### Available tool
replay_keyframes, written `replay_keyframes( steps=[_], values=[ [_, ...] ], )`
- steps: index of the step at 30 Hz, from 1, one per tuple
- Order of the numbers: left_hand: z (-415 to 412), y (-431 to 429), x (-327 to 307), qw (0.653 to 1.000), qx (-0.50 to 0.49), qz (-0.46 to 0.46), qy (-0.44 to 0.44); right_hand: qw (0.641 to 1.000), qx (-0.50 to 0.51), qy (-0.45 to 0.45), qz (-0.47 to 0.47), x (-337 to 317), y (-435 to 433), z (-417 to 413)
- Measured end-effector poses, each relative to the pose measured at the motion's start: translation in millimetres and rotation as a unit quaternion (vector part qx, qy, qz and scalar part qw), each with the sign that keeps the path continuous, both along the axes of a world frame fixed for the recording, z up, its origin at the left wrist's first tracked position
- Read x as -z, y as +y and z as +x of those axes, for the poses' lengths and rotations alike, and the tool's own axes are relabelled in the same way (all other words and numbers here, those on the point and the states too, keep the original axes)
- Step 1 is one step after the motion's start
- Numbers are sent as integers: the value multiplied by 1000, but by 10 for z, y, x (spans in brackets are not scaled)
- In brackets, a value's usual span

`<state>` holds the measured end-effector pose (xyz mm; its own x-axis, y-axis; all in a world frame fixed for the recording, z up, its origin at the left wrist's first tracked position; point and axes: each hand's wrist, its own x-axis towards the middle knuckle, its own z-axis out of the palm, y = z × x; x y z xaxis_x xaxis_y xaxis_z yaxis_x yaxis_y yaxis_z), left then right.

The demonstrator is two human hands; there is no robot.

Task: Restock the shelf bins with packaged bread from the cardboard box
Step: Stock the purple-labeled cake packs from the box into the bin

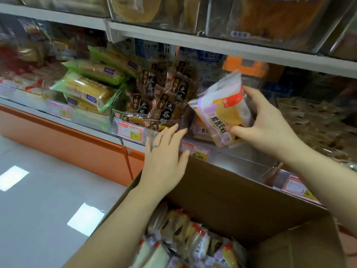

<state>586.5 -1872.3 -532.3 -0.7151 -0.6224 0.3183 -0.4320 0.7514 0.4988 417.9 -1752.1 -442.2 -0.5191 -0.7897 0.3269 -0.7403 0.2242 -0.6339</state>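
My right hand (264, 124) grips a packaged bread (222, 111), a purple, yellow and clear wrapper with a red tag, tilted over the clear shelf bin (241, 157). One similar pack (201, 128) lies low in that bin. My left hand (166, 153) is empty, fingers spread, reaching toward the bin's left front corner. Below, the open cardboard box (222, 198) holds several more packs (189, 240) of the same bread.
The bin to the left holds dark brown packaged cakes (162, 97); further left are green-wrapped loaves (90, 88). Price labels (130, 131) hang on the bin fronts. An upper shelf (231, 47) overhangs. The orange shelf base (67, 140) meets a grey tiled floor (48, 200).
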Motion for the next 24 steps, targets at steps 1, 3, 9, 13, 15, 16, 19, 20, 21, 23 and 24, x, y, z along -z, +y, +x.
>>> replay_keyframes(
  steps=[1, 3, 9, 13, 15, 16, 19, 20, 21, 23, 24],
  values=[
    [-8, -23, 58, 998, -8, -29, -51, 998, 11, 48, 27, 17, -53, -78],
    [-19, -42, 177, 991, -1, -52, -121, 989, 15, 111, 93, 112, -184, -208],
    [35, -79, 303, 980, 13, -86, -178, 949, -72, 103, 289, 635, -650, -476],
    [41, -69, 326, 979, 10, -99, -180, 946, -64, 111, 296, 855, -872, -536],
    [50, -70, 334, 980, 10, -100, -170, 936, -38, 184, 299, 863, -912, -552],
    [53, -71, 335, 981, 11, -99, -164, 926, -28, 223, 304, 853, -911, -544],
    [45, -76, 351, 983, 9, -92, -156, 917, -25, 249, 311, 846, -879, -492],
    [38, -81, 354, 984, 9, -90, -154, 919, -23, 245, 307, 850, -877, -472],
    [30, -85, 357, 985, 10, -87, -151, 921, -15, 249, 300, 864, -884, -466],
    [21, -89, 363, 986, 11, -83, -142, 923, 12, 265, 279, 893, -930, -483],
    [22, -90, 365, 987, 12, -82, -139, 924, 22, 265, 274, 899, -962, -490]
  ],
)
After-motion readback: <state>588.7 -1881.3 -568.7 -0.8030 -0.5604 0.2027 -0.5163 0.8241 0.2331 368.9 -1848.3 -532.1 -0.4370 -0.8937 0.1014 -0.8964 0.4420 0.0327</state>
